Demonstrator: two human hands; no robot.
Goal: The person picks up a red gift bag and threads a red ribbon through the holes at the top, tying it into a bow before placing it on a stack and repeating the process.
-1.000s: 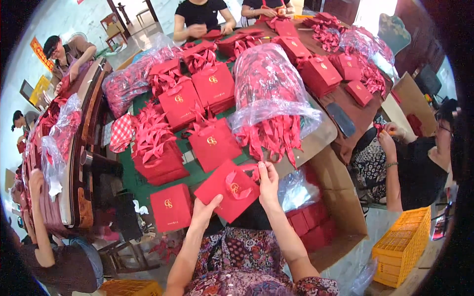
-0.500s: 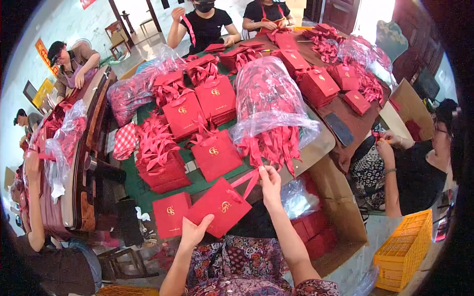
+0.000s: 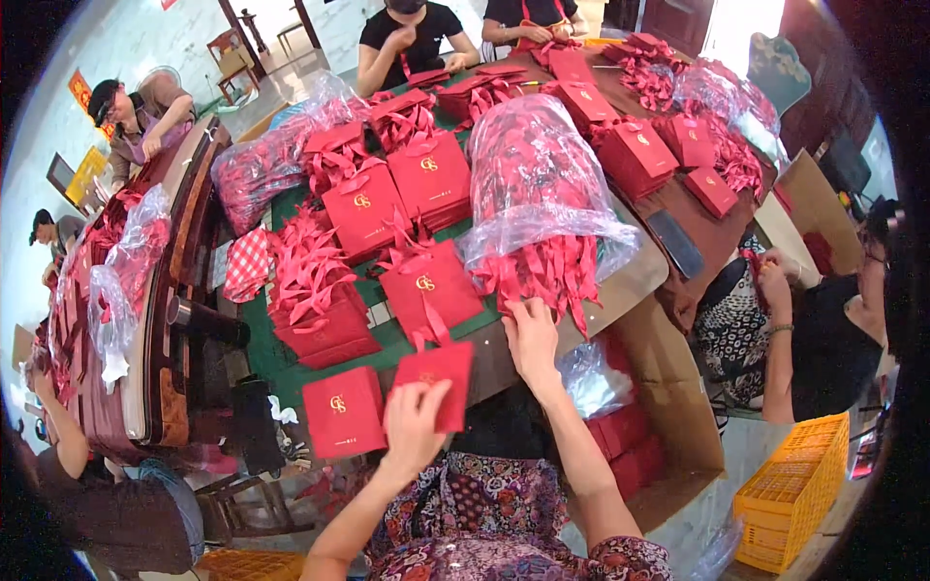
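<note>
A dark phone lies flat near the right edge of the table, and a red-and-white checked cloth sits at the left edge. Over on my right, a yellow plastic crate stands on the floor, near a seated co-worker in black. Across the way there's another person in a black top. A wooden chair stands by the doorway, and an orange banner hangs on the far-left wall.

Bright room; doorway blown white; glare on clear plastic; edges bent, corners black.
</note>
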